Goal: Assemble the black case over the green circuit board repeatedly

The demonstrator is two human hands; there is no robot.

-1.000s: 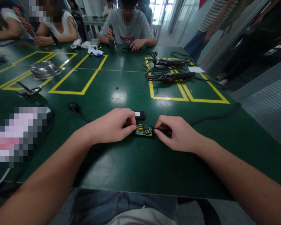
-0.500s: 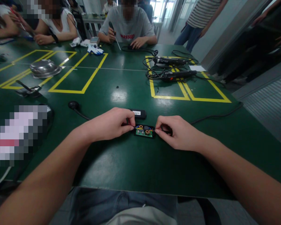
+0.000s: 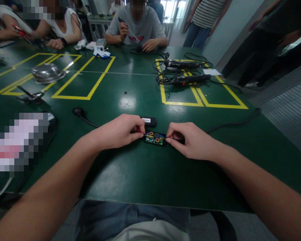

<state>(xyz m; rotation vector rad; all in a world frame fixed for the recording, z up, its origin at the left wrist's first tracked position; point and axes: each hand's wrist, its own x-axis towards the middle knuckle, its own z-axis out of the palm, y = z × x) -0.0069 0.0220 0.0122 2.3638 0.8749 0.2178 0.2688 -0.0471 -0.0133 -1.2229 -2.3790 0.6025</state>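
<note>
An open black case with a green circuit board (image 3: 154, 138) lies between my hands, showing two copper-coloured coils and blue and yellow wires. My left hand (image 3: 125, 131) pinches the cable at the left end of the case. At the right end, my right hand (image 3: 188, 140) pinches the other cable, thumb and index finger together. Just behind the case rests a black ribbed cover (image 3: 150, 121) with a white label, partly hidden by my left fingers. A cable runs left to a black plug (image 3: 78, 111); another cable (image 3: 232, 124) runs off to the right.
The green table (image 3: 140, 180) carries yellow tape outlines. Black corded tools (image 3: 188, 79) lie at the back right, a metal bowl (image 3: 48, 73) at the back left. White gloves (image 3: 101, 53) lie near a person (image 3: 137, 25) sitting opposite with a screwdriver. A pixelated object stands left.
My hands stay at the two ends of the case, which has tilted slightly. Across the table, the person's screwdriver hand has risen and shifted right.
</note>
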